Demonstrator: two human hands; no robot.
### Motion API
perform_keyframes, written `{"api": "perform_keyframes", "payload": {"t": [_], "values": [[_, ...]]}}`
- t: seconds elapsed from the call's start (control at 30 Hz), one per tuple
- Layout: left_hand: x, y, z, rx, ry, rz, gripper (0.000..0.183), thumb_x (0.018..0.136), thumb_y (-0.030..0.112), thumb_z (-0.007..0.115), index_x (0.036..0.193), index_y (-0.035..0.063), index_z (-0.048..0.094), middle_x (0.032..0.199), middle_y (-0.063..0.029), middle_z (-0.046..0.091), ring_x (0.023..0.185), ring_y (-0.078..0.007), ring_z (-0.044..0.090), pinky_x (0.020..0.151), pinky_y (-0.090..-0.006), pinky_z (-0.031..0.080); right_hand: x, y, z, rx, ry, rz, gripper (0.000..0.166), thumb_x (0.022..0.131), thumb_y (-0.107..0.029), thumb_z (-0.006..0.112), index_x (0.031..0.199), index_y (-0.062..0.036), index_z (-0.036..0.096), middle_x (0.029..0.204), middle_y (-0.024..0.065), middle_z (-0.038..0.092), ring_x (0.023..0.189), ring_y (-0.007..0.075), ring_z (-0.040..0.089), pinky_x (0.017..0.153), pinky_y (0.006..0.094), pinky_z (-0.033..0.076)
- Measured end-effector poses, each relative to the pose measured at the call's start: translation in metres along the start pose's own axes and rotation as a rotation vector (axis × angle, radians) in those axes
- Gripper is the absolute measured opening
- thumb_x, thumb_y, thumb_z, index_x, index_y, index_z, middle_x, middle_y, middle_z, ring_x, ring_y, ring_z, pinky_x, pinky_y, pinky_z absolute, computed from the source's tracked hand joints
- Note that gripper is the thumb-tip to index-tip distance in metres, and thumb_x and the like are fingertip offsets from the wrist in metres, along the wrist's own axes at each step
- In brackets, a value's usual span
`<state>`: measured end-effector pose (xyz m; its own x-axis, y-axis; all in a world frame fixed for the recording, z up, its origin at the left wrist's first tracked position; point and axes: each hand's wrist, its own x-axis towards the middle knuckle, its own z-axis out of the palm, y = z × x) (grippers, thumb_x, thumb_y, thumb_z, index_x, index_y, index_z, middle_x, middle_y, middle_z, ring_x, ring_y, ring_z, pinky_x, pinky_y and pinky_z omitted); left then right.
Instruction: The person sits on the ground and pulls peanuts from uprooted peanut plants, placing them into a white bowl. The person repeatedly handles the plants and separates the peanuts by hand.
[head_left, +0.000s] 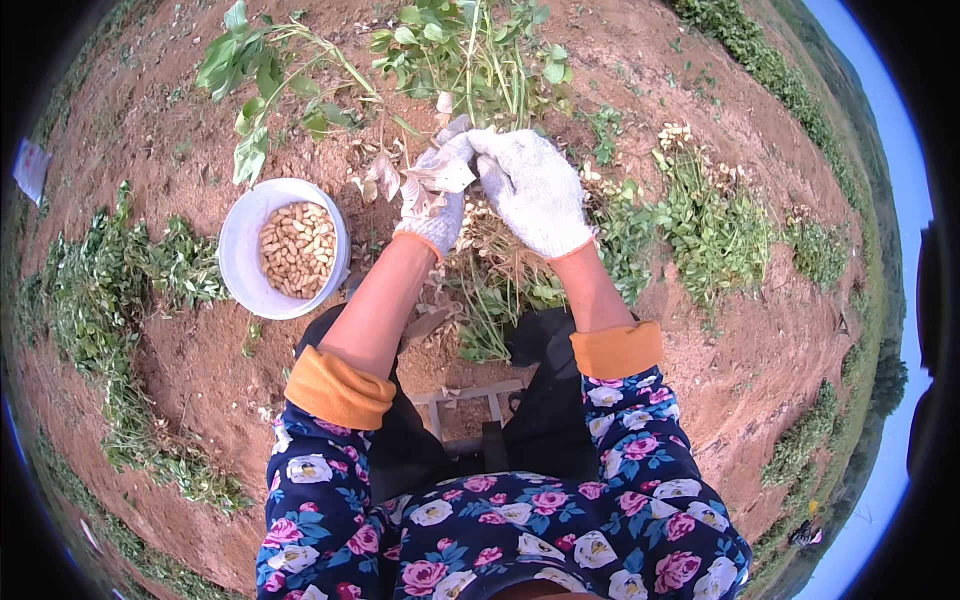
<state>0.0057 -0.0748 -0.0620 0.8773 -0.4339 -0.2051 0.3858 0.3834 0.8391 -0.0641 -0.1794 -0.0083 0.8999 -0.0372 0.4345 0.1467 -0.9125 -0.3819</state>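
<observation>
My left hand (442, 191), in a white knit glove, is shut on a peanut plant (360, 82) by its lower stems. The plant's green branches spread away toward the top of the view. Withered pale leaves (444, 174) hang across this hand and hide part of it. My right hand (534, 191), gloved the same way, meets the left at the fingertips with its fingers curled; whatever lies inside them is hidden. Below both hands, pulled peanut plants (487, 300) lie on the soil with roots and pods showing. A white bucket (238, 247) partly filled with peanuts (297, 251) stands left of my left hand.
More uprooted peanut plants (712, 225) lie to the right, and a long heap of greenery (97, 300) lines the left. Between my legs is a metal frame (465, 394). A pale bag-like object (31, 171) is at the far left. Reddish soil (210, 375) surrounds me.
</observation>
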Motion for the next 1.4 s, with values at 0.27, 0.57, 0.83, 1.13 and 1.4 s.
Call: {"api": "perform_keyframes", "payload": {"t": [0.27, 0.57, 0.83, 1.13, 1.4], "values": [[0.011, -0.025, -0.021, -0.246, -0.192, 0.021, 0.054, 0.091, 0.011, 0.050, 0.141, 0.0100, 0.029, 0.097, 0.0001, 0.058, 0.083, -0.0087, 0.054, 0.072, -0.0235, 0.046, -0.003, 0.001, 0.008, -0.004, -0.146, 0.077, 0.029, 0.081, -0.020, 0.052, 0.109, -0.0162, 0.057, 0.084, 0.0134, 0.060, 0.083, 0.0318, 0.060, 0.071, 0.0425, 0.049], [0.027, -0.027, -0.028, 0.271, -0.018, 0.167, 0.009, 0.088, 0.009, 0.052, 0.093, 0.0031, 0.056, 0.086, -0.0026, 0.055, 0.077, -0.0122, 0.051, 0.066, -0.0279, 0.043, -0.002, 0.007, 0.009, 0.428, -0.030, 0.294, 0.025, 0.081, -0.016, 0.062, 0.104, -0.0088, 0.059, 0.095, 0.0094, 0.061, 0.084, 0.0229, 0.061, 0.074, 0.0337, 0.049], [-0.005, -0.002, -0.007, 0.135, 0.046, 0.125, 0.018, 0.090, 0.013, 0.052, 0.103, 0.0020, 0.056, 0.097, -0.0043, 0.058, 0.086, -0.0142, 0.054, 0.077, -0.0266, 0.044, 0.002, 0.006, 0.011, 0.507, -0.024, 0.363, 0.030, 0.078, -0.019, 0.065, 0.104, -0.0047, 0.059, 0.093, 0.0124, 0.063, 0.087, 0.0262, 0.061, 0.077, 0.0342, 0.047], [0.003, -0.001, -0.011, 0.388, -0.019, 0.048, 0.031, 0.091, 0.021, 0.049, 0.117, 0.0052, 0.053, 0.111, -0.0022, 0.053, 0.104, -0.0124, 0.047, 0.092, -0.0258, 0.035, 0.000, 0.006, 0.009, 0.876, 0.091, 0.639, 0.019, 0.082, -0.013, 0.064, 0.097, -0.0010, 0.060, 0.083, 0.0036, 0.062, 0.073, 0.0089, 0.057, 0.066, 0.0234, 0.046], [-0.008, 0.007, 0.000, 0.219, 0.116, 0.013, 0.025, 0.090, 0.013, 0.046, 0.112, 0.0043, 0.055, 0.098, -0.0036, 0.058, 0.092, -0.0123, 0.053, 0.076, -0.0255, 0.043, -0.001, 0.008, 0.008, 1.253, 0.129, 0.853, 0.015, 0.085, -0.013, 0.060, 0.097, -0.0029, 0.059, 0.080, 0.0021, 0.062, 0.062, 0.0069, 0.052, 0.056, 0.0210, 0.044]]}}
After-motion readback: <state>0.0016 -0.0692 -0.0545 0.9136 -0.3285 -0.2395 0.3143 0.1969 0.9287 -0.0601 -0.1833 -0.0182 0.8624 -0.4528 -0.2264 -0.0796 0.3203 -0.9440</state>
